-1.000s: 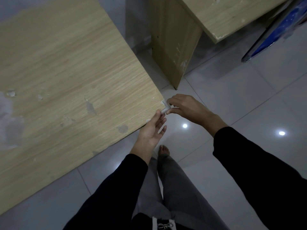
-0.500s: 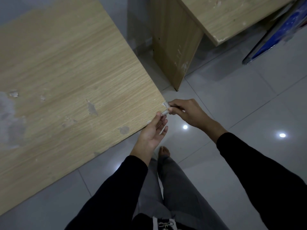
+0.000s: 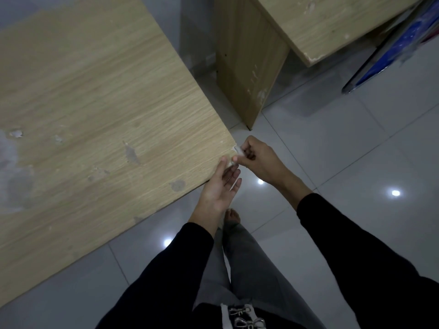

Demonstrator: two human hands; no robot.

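Right hand pinches a white strip at the tabletop corner, left hand flat-fingered beside it — I'd judge it perhaps half peeled.

head view, steeply downward, close over table corner, floor

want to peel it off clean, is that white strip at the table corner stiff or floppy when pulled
Probably floppy: the white strip seems to curl off the table corner where the right hand pinches it. Likely very light: it looks thin and small. A sharp pull might tear it.
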